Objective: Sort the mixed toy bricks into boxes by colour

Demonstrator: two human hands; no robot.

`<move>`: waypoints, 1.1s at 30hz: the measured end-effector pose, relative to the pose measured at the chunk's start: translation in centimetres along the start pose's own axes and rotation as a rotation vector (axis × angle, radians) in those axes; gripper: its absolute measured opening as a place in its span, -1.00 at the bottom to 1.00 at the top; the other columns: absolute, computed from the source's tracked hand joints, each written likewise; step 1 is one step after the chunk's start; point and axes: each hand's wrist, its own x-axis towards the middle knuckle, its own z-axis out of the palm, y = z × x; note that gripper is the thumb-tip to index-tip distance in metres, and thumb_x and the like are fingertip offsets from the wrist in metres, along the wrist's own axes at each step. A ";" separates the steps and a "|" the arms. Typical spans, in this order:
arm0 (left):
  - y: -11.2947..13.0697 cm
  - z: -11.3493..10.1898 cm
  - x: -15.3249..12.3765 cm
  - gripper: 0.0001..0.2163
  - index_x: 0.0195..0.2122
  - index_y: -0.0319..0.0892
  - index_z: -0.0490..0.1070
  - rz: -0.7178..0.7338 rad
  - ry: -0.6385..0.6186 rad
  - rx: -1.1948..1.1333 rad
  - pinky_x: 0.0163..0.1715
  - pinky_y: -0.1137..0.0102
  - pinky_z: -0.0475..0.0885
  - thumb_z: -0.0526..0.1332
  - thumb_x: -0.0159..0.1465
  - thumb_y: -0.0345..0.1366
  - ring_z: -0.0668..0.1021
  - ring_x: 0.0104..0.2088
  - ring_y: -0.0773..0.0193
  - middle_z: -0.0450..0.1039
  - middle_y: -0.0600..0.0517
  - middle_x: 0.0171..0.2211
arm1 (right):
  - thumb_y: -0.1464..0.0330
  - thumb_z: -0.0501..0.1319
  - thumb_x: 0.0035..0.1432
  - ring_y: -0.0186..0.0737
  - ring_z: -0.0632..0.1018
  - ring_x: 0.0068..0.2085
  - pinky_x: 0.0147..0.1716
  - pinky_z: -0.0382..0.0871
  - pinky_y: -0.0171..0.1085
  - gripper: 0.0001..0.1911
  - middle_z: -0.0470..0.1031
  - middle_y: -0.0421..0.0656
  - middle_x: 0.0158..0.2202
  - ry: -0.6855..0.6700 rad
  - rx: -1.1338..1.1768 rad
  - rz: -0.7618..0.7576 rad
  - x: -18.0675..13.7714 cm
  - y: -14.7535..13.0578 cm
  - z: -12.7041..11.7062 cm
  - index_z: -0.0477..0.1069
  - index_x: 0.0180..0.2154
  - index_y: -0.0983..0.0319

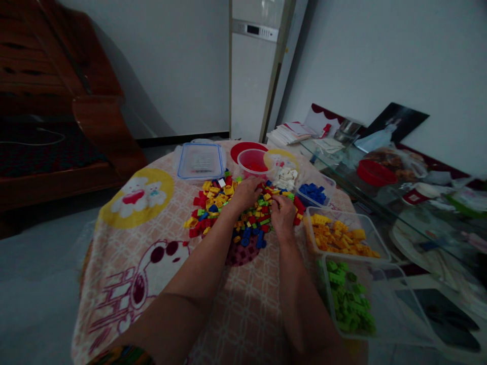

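A heap of mixed building bricks (213, 203) in red, yellow, blue and green lies on the cloth-covered table. My left hand (248, 192) rests over the back of the heap, its fingers loosely bent and reaching among the bricks; I see nothing held in it. On the right side of the heap is my right hand (282, 213), with thumb and fingers drawn together at the bricks. Whatever is between those fingertips is too small to make out. Just beyond my left hand stands a pink round tub (243, 157) with red pieces inside.
To the right stand clear boxes of blue bricks (312, 193), yellow bricks (338, 238) and green bricks (348, 299). White bricks (286, 178) lie in a small pile. A blue-rimmed lid (201, 161) lies at the back left. A cluttered glass table (342, 172) adjoins on the right.
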 end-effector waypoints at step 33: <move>0.9 -1.4 0.3 -0.71 -0.04 -0.16 0.61 0.017 0.040 -0.060 0.11 0.20 0.49 0.14 0.32 -0.37 0.62 -0.01 0.08 0.64 -0.09 -0.04 | 0.46 0.11 0.19 -0.06 0.55 -0.15 0.01 0.39 -0.10 -0.74 0.63 -0.04 -0.23 0.016 -0.033 -0.005 -0.1 0.0 0.1 0.59 -0.26 0.22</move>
